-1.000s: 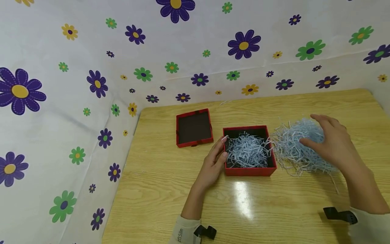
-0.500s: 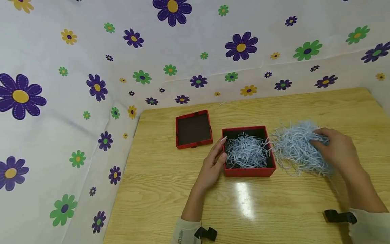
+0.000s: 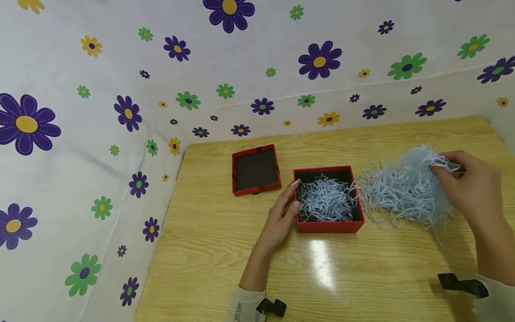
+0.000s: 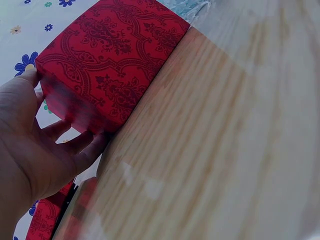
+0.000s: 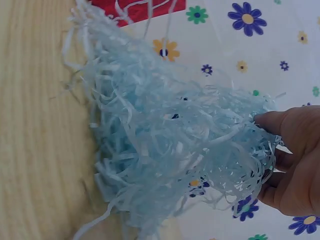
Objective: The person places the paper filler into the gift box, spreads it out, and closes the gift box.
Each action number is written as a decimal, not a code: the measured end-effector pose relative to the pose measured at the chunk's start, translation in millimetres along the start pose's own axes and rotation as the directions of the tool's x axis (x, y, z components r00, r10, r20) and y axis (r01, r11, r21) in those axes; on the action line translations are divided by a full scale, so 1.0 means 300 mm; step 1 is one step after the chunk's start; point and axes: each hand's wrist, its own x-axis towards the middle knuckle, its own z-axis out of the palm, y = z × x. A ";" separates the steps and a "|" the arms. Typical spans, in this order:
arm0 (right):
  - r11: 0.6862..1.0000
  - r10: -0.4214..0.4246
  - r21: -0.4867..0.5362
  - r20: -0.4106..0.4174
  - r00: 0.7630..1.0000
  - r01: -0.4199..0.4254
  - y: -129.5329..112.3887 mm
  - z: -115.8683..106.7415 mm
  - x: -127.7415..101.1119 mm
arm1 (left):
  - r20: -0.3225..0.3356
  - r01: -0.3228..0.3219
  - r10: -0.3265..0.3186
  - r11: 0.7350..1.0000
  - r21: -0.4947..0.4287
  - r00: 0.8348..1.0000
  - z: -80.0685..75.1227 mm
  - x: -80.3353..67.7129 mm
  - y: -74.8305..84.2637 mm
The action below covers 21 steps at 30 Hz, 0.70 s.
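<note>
A creased white sheet (image 3: 52, 67) printed with purple, green and yellow daisies forms the left and rear backdrop. The tabletop (image 3: 217, 250) is pale, wood-grained and glossy. At its left lies a shallow, square red lid (image 3: 255, 169), dark inner face up. Next, the left hand (image 3: 279, 219) rests against the left wall of an open red box (image 3: 330, 227); its grip is spread, fingertips near the rim. The box's outer face carries a darker scroll pattern. Inside sits crinkled, pale-blue shredded filler (image 3: 327, 200). To the right, a loose heap of pale-blue shredded strips (image 3: 402, 188) trails against the box. The right hand (image 3: 474, 183) pinches the heap's raised right end between thumb and fingers.
</note>
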 end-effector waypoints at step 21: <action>0.963 -0.081 0.222 -0.306 0.948 0.154 -0.182 -0.115 0.045 | -0.002 -0.024 0.024 1.000 -0.006 1.000 0.000 0.003 -0.008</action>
